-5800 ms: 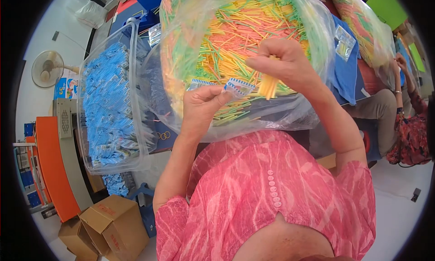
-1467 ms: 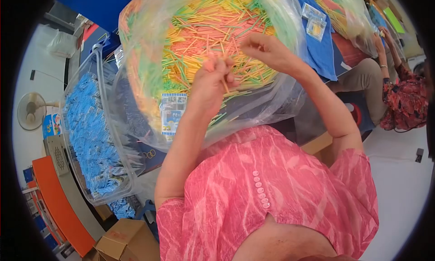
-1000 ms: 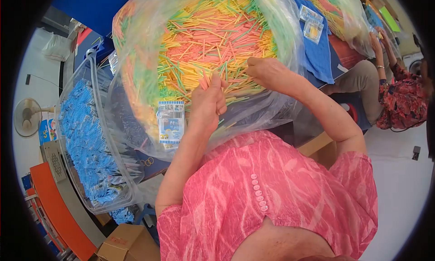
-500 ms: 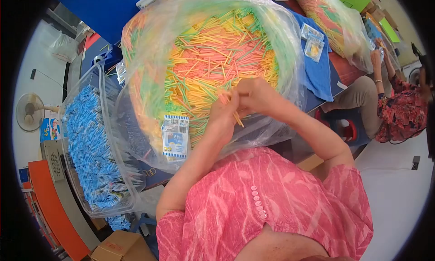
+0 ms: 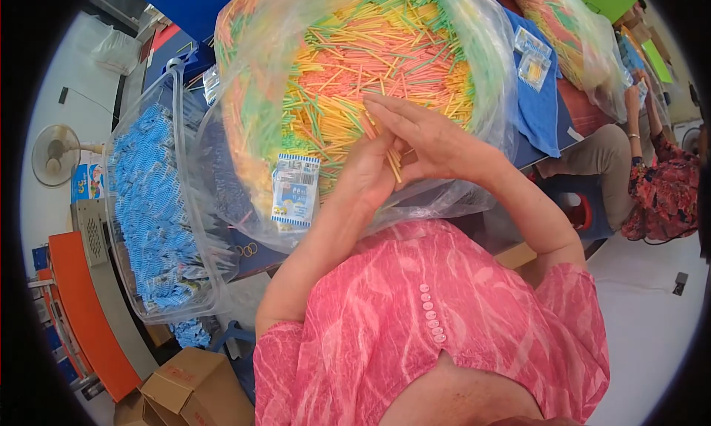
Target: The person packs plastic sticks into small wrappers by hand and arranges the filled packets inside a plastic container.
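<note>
A small bundle of thin yellow and pink sticks [image 5: 395, 164] is held in my left hand [image 5: 366, 170], its ends poking out below the fingers. My right hand [image 5: 437, 141] is against the bundle from the other side, fingers stretched out straight and its palm partly hidden. Both hands are over the near part of a large clear plastic bag [image 5: 492, 93] full of loose yellow, pink and green sticks [image 5: 370, 63]. By my left forearm, a blue-and-white printed packet [image 5: 295, 190] lies on the bag's near left side.
A clear plastic bin [image 5: 180, 167] of many blue-and-white packets [image 5: 159, 211] stands at left. Rubber bands [image 5: 247, 249] lie near it. On the right, packets [image 5: 533, 59] rest on a blue cloth [image 5: 539, 115]. Beyond sits another person [image 5: 663, 196] beside a second bag [image 5: 570, 34].
My right hand's fingers have straightened from a bent grip near the bundle. The camera view has shifted, so the bag and bin appear higher and slightly to the right.
</note>
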